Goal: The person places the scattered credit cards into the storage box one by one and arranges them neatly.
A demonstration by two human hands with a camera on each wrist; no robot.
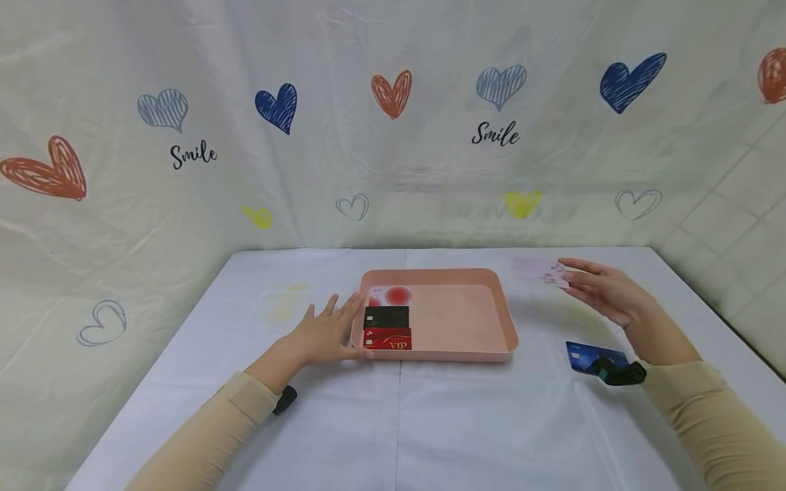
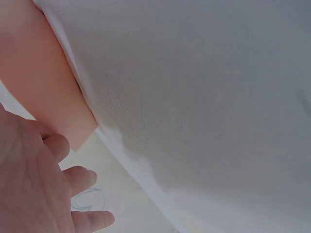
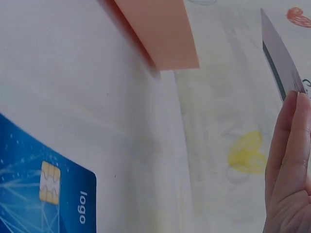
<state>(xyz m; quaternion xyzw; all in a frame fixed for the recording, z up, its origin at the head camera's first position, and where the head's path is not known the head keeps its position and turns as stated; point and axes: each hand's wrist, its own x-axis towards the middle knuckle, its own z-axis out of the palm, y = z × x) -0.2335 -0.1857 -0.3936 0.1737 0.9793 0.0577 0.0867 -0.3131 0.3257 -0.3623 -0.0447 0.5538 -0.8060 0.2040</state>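
Observation:
My right hand (image 1: pixel 604 292) pinches a pale pink printed card (image 1: pixel 556 275) between thumb and fingers, raised above the table to the right of the tray. In the right wrist view this card (image 3: pixel 282 63) appears nearly edge-on at the fingertips. My left hand (image 1: pixel 322 334), fingers spread, rests against the left edge of a pink tray (image 1: pixel 454 356). Down the tray's left side lie a white card with red circles (image 1: pixel 396 295), a black VIP card (image 1: pixel 387 316) and a red VIP card (image 1: pixel 388 339). The black card slightly overlaps its neighbours or touches them; I cannot tell which.
A blue chip card (image 1: pixel 589 354) lies on the white-covered table (image 1: pixel 393 423) under my right wrist, partly hidden by a black wrist device (image 1: pixel 620 374). Behind the table hangs a pale curtain (image 1: pixel 430 164) with hearts and "Smile" lettering.

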